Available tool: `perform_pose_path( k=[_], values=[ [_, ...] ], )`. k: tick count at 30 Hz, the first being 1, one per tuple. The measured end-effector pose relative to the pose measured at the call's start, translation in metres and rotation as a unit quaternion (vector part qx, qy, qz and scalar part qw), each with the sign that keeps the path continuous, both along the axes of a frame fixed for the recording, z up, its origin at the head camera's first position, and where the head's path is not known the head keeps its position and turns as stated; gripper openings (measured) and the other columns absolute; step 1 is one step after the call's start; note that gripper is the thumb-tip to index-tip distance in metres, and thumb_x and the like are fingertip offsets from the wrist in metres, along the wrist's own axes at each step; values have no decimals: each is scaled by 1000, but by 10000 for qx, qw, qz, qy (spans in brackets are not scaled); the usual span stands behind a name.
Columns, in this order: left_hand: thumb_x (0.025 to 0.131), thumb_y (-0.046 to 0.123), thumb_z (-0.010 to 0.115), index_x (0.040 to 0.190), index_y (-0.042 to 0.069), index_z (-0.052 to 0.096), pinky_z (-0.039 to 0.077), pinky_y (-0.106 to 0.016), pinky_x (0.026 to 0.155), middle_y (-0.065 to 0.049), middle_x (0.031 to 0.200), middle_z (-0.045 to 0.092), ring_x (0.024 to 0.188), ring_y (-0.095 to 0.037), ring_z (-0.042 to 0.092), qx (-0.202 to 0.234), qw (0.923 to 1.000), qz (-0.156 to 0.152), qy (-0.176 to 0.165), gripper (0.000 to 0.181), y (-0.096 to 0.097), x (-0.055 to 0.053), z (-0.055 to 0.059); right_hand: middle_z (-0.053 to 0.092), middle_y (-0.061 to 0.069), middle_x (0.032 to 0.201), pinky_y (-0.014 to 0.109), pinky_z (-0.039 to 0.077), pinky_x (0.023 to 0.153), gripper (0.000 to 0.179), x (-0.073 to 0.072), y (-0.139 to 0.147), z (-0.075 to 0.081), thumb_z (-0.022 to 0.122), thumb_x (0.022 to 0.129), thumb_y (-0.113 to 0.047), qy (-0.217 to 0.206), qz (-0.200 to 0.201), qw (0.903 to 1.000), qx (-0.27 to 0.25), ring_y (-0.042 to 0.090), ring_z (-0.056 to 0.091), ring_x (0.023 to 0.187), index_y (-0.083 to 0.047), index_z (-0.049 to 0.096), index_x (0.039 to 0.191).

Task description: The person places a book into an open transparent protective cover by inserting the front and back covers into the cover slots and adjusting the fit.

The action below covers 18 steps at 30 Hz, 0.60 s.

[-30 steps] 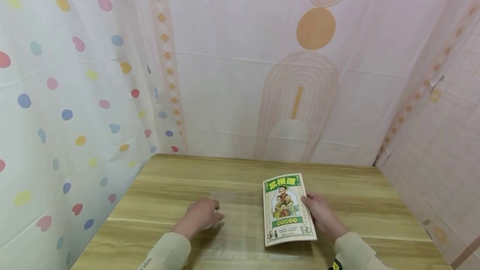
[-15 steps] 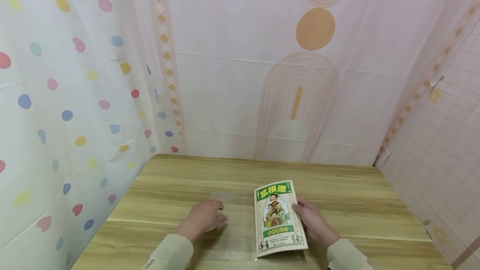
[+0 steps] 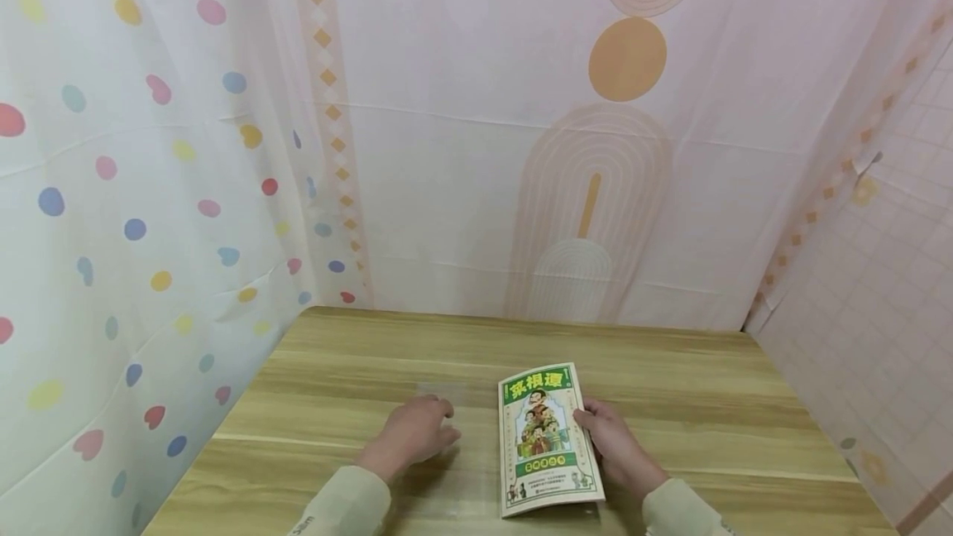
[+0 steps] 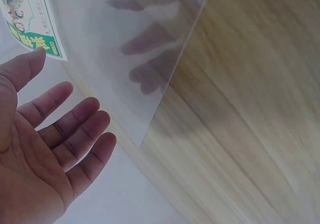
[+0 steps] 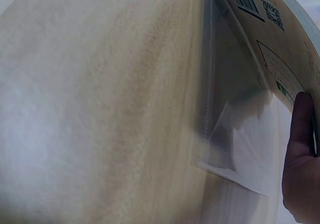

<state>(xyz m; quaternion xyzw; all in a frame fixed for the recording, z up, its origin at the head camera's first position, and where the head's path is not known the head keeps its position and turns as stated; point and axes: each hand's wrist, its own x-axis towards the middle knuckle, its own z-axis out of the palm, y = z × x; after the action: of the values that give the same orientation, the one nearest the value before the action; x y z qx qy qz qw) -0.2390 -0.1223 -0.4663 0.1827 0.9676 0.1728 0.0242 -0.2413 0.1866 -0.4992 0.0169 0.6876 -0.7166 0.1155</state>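
Note:
A thin paperback book [image 3: 547,441] with a green-bordered cover and cartoon figures is held tilted above the table by my right hand [image 3: 614,445]. The thumb lies on the front cover at its right edge, and the fingers go behind it. In the right wrist view the book's back cover [image 5: 272,38] shows a barcode and a square code. A clear plastic sleeve [image 4: 115,48] lies flat on the table, left of and partly beneath the book. My left hand [image 3: 413,435] hovers by the sleeve with loosely bent fingers and nothing in them.
The wood-grain table [image 3: 357,346] runs back to a pale curtain [image 3: 447,189] with arch patterns. A dotted curtain [image 3: 171,230] borders the left side, and a checked one [image 3: 878,313] hangs at the right.
My right hand has brought the book leftward and nearer to me, over toward the sleeve. The left hand has shifted slightly to the right.

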Motion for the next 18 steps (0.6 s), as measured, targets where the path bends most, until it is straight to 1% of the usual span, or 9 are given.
perform_pose_path(
  k=[6, 8, 11, 15, 18],
  values=[
    [87, 25, 72, 107, 1, 69, 53, -54, 84, -20, 111, 65, 103, -39, 62, -10, 9995, -170, 279, 31, 4, -1, -6, 68, 11, 99, 32, 56, 74, 43, 0, 0, -3, 39, 105, -9, 44, 15, 10000, 11, 20, 68, 85, 17, 37, 139],
    [86, 23, 72, 107, 1, 69, 53, -55, 83, -20, 110, 65, 102, -38, 62, -6, 9989, -274, 378, 30, 6, 0, -8, 68, 11, 98, 32, 56, 74, 42, 0, 0, -3, 39, 105, -9, 25, -16, 10000, 80, 20, 67, 84, 17, 38, 138],
    [85, 24, 71, 108, 2, 69, 53, -53, 82, -18, 109, 65, 100, -36, 62, -48, 9970, -529, 558, 31, 10, 1, -10, 68, 11, 97, 32, 55, 74, 41, 0, -1, -5, 40, 104, -9, -6, -53, 9999, 164, 20, 67, 83, 16, 39, 136],
    [87, 30, 71, 114, 4, 68, 52, -51, 88, -17, 115, 64, 106, -35, 61, -191, 9941, -880, 602, 38, 16, 1, -14, 67, 12, 99, 33, 55, 75, 40, 0, -2, -7, 40, 103, -8, -10, -100, 9997, 224, 20, 66, 84, 16, 40, 136],
    [87, 36, 71, 120, 7, 66, 50, -50, 94, -15, 123, 63, 114, -33, 58, -299, 9923, -1084, 521, 43, 21, 1, -19, 67, 12, 100, 33, 54, 76, 41, 0, -1, -10, 41, 103, -8, 2, -112, 9996, 259, 20, 66, 85, 15, 40, 137]
  ],
)
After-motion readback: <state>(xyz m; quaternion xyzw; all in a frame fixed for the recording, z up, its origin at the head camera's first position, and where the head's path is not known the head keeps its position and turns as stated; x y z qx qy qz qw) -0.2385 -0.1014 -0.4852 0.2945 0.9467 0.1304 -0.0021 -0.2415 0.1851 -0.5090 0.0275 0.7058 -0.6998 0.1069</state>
